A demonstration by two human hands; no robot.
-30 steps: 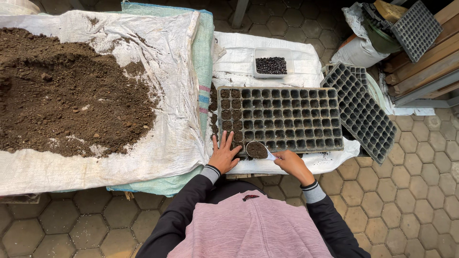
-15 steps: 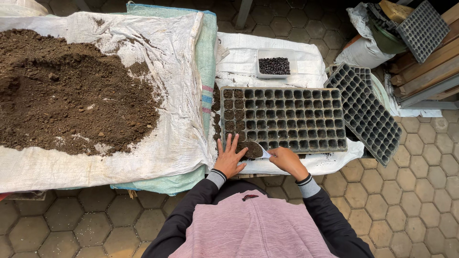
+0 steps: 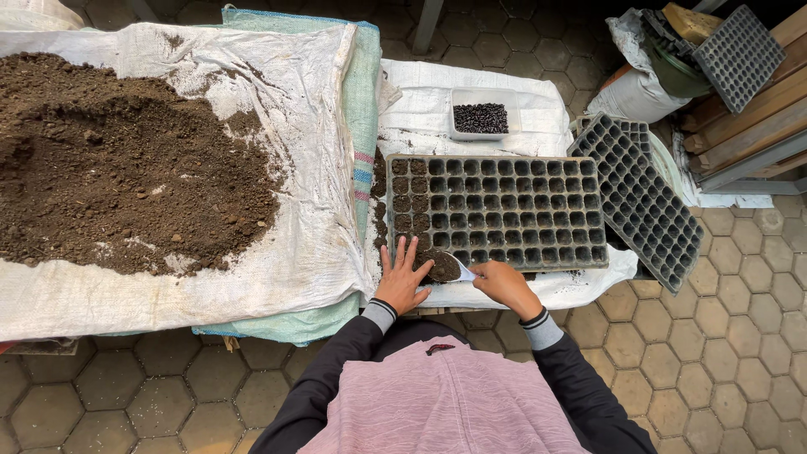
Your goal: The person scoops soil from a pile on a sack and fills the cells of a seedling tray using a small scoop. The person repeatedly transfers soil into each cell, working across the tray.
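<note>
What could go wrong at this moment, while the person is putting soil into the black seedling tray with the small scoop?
1. The scoop is heaped with soil and sits at the near edge of the seedling tray, so soil may fall onto the white sheet rather than into the cells.
2. The left hand lies flat over the near-left corner, so it may block those cells.
3. The right hand grips only the handle's end, so the scoop may tip.

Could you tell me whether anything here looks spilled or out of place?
Yes: loose soil lies spilled on the white sheet beside the seedling tray's left edge, outside its cells.
</note>
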